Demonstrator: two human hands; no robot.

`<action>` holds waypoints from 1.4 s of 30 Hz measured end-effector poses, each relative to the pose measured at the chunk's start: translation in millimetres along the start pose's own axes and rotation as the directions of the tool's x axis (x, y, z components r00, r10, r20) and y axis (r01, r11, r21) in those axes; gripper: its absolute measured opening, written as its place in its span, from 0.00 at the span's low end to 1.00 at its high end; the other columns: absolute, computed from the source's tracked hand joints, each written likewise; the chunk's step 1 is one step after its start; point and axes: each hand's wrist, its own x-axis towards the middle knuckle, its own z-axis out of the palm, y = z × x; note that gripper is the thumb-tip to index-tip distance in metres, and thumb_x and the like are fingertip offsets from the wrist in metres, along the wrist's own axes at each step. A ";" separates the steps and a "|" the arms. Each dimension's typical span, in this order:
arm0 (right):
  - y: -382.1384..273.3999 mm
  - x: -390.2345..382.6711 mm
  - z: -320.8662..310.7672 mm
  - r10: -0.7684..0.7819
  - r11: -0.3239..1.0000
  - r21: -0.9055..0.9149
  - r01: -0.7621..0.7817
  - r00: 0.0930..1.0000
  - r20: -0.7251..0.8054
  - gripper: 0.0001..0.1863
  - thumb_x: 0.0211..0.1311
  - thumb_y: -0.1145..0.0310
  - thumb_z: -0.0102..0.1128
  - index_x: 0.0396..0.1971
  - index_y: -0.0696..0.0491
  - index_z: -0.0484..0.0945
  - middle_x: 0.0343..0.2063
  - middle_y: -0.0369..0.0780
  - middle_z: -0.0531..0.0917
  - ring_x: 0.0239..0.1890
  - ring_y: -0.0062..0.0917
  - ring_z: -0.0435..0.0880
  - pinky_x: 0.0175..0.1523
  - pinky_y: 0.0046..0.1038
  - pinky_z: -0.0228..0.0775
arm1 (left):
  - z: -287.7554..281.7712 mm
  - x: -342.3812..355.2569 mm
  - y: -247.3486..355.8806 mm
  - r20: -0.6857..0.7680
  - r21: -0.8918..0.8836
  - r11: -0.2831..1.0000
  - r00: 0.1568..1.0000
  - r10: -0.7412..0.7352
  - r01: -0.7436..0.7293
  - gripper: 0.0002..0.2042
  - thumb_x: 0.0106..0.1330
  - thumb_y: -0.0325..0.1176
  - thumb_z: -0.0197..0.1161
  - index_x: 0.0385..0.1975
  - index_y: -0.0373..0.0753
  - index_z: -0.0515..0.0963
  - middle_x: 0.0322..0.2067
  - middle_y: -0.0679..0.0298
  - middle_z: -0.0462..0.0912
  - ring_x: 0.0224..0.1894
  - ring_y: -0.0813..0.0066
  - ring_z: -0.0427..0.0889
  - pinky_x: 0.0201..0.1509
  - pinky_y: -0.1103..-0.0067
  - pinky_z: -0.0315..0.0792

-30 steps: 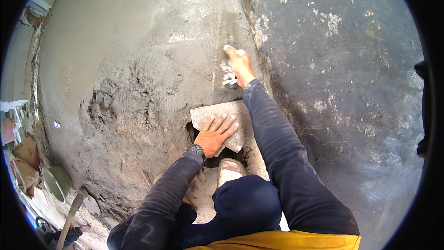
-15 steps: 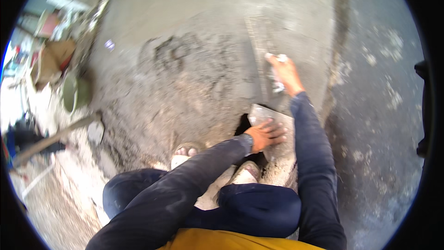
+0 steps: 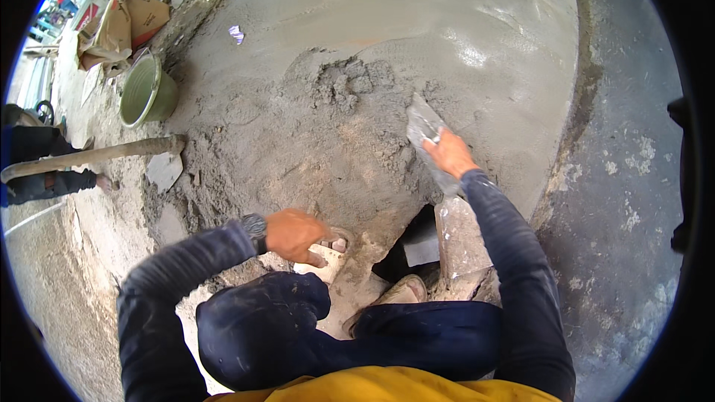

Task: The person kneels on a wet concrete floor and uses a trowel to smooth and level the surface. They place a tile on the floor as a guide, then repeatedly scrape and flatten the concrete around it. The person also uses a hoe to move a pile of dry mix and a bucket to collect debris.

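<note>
I have the right hand [image 3: 451,152] wrapped around the top of a flat trowel [image 3: 421,120], gripping it firmly. The long grey trowel lies on a slant across the wet cement [image 3: 495,108], with its far end near a lumpy heap [image 3: 354,82] and its near end close to a pale stone slab [image 3: 463,237]. I can't tell if the trowel and the slab touch.

My left hand [image 3: 296,235] is over by the left foot [image 3: 332,247], just above the toes. Its fingers bend down, but I can't tell whether it is open or closed, or whether it touches the foot. A dark watch [image 3: 255,232] sits on that wrist.

Between the two feet and the slab I see a black hole [image 3: 395,257] with a light grey block [image 3: 423,246] inside it. The cement is smooth and shiny at the top and rough nearer to me. On the right there is a dark floor [image 3: 629,201].

Over on the left I see a green bucket [image 3: 151,97] tipped on its side, brown paper bags [image 3: 141,18], a tool with a wooden handle [image 3: 97,155], and another person's legs [image 3: 41,167]
</note>
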 end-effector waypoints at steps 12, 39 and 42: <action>22.3 -69.5 -21.6 0.074 0.536 0.807 -0.246 0.967 0.245 0.20 0.71 0.51 0.62 0.39 0.55 0.74 0.16 0.35 0.76 0.13 0.21 0.73 0.18 0.29 0.65 | 78.9 -31.7 -5.7 -0.196 -0.742 0.651 0.878 -0.436 0.158 0.22 0.65 0.39 0.74 0.54 0.32 0.85 0.46 0.49 0.89 0.43 0.68 0.88 0.48 0.73 0.80; 279.8 -82.0 -63.5 0.711 0.373 0.912 -0.173 0.685 -0.161 0.24 0.67 0.45 0.65 0.29 0.53 0.74 0.18 0.34 0.70 0.14 0.23 0.70 0.18 0.34 0.62 | 11.8 31.1 -14.2 -0.045 -0.787 0.581 0.921 -0.386 0.205 0.17 0.70 0.42 0.69 0.32 0.31 0.88 0.41 0.60 0.92 0.25 0.85 0.78 0.27 0.81 0.70; 273.0 -104.1 -44.9 0.793 0.555 0.744 -0.371 0.505 -0.340 0.35 0.63 0.42 0.66 0.46 0.66 0.81 0.40 0.56 0.88 0.43 0.42 0.90 0.47 0.39 0.80 | 4.4 22.0 -23.2 -0.075 -0.754 0.602 0.875 -0.478 0.264 0.18 0.72 0.45 0.66 0.41 0.33 0.90 0.32 0.61 0.91 0.27 0.81 0.83 0.26 0.82 0.71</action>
